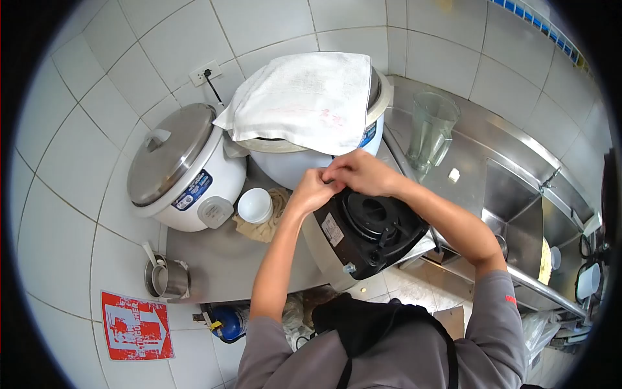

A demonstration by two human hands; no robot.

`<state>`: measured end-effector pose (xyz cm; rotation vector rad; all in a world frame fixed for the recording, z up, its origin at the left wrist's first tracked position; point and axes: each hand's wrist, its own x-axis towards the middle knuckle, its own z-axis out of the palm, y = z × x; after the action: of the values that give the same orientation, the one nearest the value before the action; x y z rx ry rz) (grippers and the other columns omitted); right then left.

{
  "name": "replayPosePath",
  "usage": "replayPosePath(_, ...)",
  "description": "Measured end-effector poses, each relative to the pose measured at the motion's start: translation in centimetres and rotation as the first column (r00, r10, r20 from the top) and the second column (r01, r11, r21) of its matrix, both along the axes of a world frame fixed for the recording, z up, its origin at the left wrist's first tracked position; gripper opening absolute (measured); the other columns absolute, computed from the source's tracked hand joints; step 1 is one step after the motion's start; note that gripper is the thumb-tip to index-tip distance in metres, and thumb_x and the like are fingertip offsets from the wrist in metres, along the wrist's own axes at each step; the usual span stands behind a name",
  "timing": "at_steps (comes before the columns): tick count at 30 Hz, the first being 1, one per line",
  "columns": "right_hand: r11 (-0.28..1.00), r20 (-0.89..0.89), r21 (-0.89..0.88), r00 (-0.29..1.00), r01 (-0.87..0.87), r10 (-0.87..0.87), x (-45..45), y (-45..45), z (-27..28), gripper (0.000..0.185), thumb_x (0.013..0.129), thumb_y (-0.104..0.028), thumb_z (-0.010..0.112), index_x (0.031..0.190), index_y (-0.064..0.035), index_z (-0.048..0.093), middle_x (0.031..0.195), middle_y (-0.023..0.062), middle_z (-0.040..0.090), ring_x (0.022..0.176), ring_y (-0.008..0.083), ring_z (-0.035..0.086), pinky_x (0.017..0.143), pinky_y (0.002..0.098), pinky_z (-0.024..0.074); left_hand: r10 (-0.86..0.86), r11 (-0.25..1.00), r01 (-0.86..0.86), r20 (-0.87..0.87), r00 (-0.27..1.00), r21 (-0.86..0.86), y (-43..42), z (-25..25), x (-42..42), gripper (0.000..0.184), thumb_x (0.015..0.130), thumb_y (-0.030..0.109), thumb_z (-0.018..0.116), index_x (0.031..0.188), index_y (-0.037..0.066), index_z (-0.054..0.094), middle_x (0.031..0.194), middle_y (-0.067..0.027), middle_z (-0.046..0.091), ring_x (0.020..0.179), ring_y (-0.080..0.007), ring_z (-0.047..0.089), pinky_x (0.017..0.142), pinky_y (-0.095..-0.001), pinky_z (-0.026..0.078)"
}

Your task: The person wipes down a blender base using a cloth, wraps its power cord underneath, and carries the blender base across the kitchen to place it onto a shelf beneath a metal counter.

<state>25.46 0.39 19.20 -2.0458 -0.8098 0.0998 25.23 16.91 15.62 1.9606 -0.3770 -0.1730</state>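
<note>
A black blender base (402, 232) lies on the steel counter in front of me, with a round black ring and a pale label on the side facing up. At its far edge my left hand (315, 190) and my right hand (363, 174) meet, fingers closed together in a pinch. Whatever they pinch is hidden by the fingers. Just beyond the hands stands a large white rice cooker (278, 162) covered by a white cloth (304, 97). A clear blender jar (431, 133) stands to the right of the hands.
Left stands another rice cooker (220, 162) with a steel lid. White bowls (254, 205) rest on a beige cloth (256, 231). A steel pot (172, 280) sits at the counter's left end. A small white piece (453, 175) lies near the sink (512, 188). An outlet (205, 73) holds a plug.
</note>
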Motion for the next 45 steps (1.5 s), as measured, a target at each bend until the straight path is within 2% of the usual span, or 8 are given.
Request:
replayPosePath(2,0.997,0.120,-0.048,0.991,0.064,-0.058,-1.2,1.5,-0.2,0.019,0.079,-0.009,0.054,0.091,0.0028,0.063,0.071,0.0212,0.063,0.067,0.0321,0.063,0.065,0.0361,0.0488,0.024,0.999,-0.023,-0.034,0.999,0.040,-0.1,0.6,-0.5,0.018,0.073,0.011,0.062,0.084,-0.003,0.065,0.075,-0.0058,0.063,0.071,-0.0095,0.054,0.067,-0.0255,0.044)
replayPosePath(5,0.994,0.169,-0.098,0.985,0.045,-0.028,-1.5,1.2,-0.7,0.020,0.085,-0.010,0.052,0.100,0.0031,0.058,0.057,0.0104,0.057,0.056,0.0213,0.057,0.058,0.0325,0.0458,0.067,0.998,-0.067,-0.031,0.997,0.003,-0.1,-0.3,-0.1,0.019,0.075,0.010,0.062,0.086,-0.004,0.066,0.076,-0.0073,0.065,0.071,-0.0103,0.055,0.068,-0.0256,0.044)
replayPosePath(10,0.974,-0.297,-0.226,0.952,-0.001,-0.068,0.2,0.1,1.1,0.029,0.092,-0.021,0.047,0.105,0.0035,0.054,0.060,0.0031,0.058,0.051,0.0088,0.047,0.047,0.0244,0.0368,0.063,0.997,-0.057,-0.112,0.992,0.053,0.1,-0.1,0.5,0.019,0.076,0.010,0.059,0.085,-0.005,0.065,0.070,-0.0047,0.062,0.066,-0.0081,0.051,0.062,-0.0240,0.041)
replayPosePath(19,0.973,-0.681,0.215,0.727,0.079,0.091,1.0,-0.7,-1.1,0.023,0.093,-0.015,0.047,0.106,0.0036,0.052,0.065,0.0077,0.060,0.043,0.0063,0.037,0.039,0.0207,0.0300,-0.003,0.997,-0.011,-0.172,0.985,-0.078,0.2,-0.9,0.9,0.019,0.076,0.010,0.054,0.088,-0.001,0.063,0.065,0.0012,0.058,0.058,-0.0033,0.043,0.054,-0.0191,0.034)
replayPosePath(26,0.983,-0.736,0.083,0.676,0.163,-0.050,0.3,-1.1,-0.7,0.034,0.090,-0.015,0.053,0.115,0.0050,0.042,0.064,0.0105,0.059,0.041,0.0048,0.035,0.036,0.0200,0.0239,-0.033,0.999,0.042,-0.245,0.969,0.032,0.4,0.8,0.3,0.021,0.075,0.012,0.060,0.091,-0.002,0.057,0.070,-0.0023,0.056,0.065,-0.0086,0.048,0.060,-0.0222,0.039)
replayPosePath(35,0.958,-0.056,-0.160,0.967,0.238,-0.250,-1.7,-0.3,-1.3,0.020,0.082,-0.013,0.055,0.089,0.0040,0.064,0.053,0.0079,0.061,0.053,0.0174,0.060,0.059,0.0303,0.0465,-0.028,0.968,0.051,0.098,0.995,-0.247,-0.2,-2.7,1.4,0.028,0.074,0.004,0.055,0.099,0.001,0.043,0.093,-0.0094,0.054,0.076,-0.0115,0.052,0.068,-0.0281,0.043)
replayPosePath(42,0.941,0.305,-0.176,0.925,0.290,-0.228,-3.9,0.2,-3.4,0.029,0.082,-0.009,0.054,0.106,0.0042,0.046,0.068,0.0194,0.063,0.060,0.0337,0.062,0.062,0.0420,0.0487,-0.054,0.919,0.065,0.040,0.998,-0.388,-0.5,-3.0,1.6,0.005,0.080,0.002,0.048,0.085,0.001,0.047,0.084,-0.0077,0.061,0.069,-0.0093,0.050,0.065,-0.0239,0.042)
replayPosePath(45,0.854,0.291,-0.471,0.953,0.219,-0.084,-9.1,1.2,0.2,0.040,0.074,0.000,0.052,0.109,0.0055,0.035,0.065,0.0265,0.058,0.062,0.0398,0.061,0.052,0.0471,0.0483,-0.029,0.924,0.044,0.045,0.999,-0.379,-0.7,-2.7,1.5,0.005,0.082,0.003,0.048,0.077,0.001,0.049,0.082,-0.0075,0.063,0.062,-0.0048,0.045,0.057,-0.0214,0.040)
